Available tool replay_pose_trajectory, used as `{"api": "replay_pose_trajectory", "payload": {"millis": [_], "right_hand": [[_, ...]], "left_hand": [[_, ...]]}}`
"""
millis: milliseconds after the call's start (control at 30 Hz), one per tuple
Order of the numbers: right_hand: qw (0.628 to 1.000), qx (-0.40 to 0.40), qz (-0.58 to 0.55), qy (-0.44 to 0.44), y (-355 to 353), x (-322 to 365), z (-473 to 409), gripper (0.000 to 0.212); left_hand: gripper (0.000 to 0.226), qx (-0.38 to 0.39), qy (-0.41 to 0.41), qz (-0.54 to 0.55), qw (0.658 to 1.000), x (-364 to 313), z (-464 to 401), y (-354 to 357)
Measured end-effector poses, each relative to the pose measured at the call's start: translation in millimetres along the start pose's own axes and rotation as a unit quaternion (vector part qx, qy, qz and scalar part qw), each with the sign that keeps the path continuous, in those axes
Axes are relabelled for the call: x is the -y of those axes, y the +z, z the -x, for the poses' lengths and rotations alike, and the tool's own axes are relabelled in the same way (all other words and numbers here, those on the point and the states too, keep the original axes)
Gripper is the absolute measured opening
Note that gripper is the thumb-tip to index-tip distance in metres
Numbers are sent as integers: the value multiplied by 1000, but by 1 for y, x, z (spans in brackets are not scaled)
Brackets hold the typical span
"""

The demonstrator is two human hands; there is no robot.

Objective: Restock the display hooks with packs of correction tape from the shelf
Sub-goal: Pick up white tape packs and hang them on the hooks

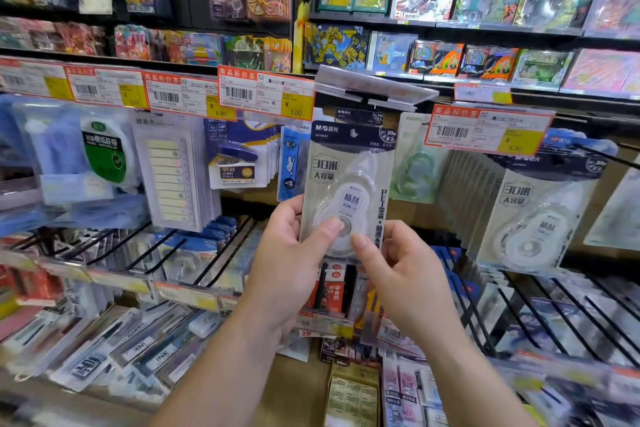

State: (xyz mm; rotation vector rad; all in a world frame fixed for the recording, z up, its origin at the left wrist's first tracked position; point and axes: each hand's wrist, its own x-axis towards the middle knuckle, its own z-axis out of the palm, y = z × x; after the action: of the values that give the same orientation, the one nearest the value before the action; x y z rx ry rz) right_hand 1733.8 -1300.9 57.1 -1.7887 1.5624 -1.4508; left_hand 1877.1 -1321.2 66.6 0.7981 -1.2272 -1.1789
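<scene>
Both hands hold one pack of correction tape [348, 180] upright in centre frame, in front of the hook wall. Left hand [289, 253] grips the pack's lower left edge, thumb across the front over the tape wheel, other fingers behind the card. Right hand [403, 274] pinches the lower right corner, thumb on the front just beside the left thumb, fingers curled behind. Pack top sits right under a raised clear tag flap [374, 85] at the end of a hook; a second dark pack header [360, 116] shows just behind its top edge. Whether the pack's hang hole is on the hook cannot be told. Tight on the left: a narrow blue ruler pack [291, 163] hangs just beside the pack's left edge, stapler pack [237, 163] next over. Right side: pale green pack [414, 166] just behind the right edge, then a full row of matching correction tape packs [533, 215] under an orange price tag [485, 130], near but apart. Below the hands more room, black wire hooks [512, 308] jut forward at lower right, and boxed stock [332, 291] sits directly under the pack. Orange price tag strip [265, 94] overhangs upper left of pack.
</scene>
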Motion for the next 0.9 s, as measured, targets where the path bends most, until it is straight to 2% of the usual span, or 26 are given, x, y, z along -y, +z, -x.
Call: {"api": "replay_pose_trajectory", "payload": {"millis": [167,333,400,467,533,667,833,900], "right_hand": [[1000,0,-19,-2,-3,1,-4,30],[1000,1,-18,3,-1,-4,-6,36],[1000,0,-12,3,-1,-5,-8,31],[1000,-1,-1,1,0,-10,-12,22],[1000,-3,16,-1,3,-17,-18,16],[998,-14,52,-19,9,-29,-31,13],[997,-23,69,-17,16,-40,-44,25],[997,-27,71,-14,19,-44,-48,27]], "left_hand": [[33,3,-14,20,1000,-4,-4,5],[28,5,-13,22,1000,-3,-5,8],[28,2,-15,21,1000,-2,-7,8],[26,-13,-6,-13,1000,3,-11,8],[25,-40,23,-107,993,11,-16,5],[23,-69,71,-295,950,22,-23,-3],[54,-68,121,-465,874,35,-36,-12],[61,-62,132,-505,851,38,-40,-15]]}}
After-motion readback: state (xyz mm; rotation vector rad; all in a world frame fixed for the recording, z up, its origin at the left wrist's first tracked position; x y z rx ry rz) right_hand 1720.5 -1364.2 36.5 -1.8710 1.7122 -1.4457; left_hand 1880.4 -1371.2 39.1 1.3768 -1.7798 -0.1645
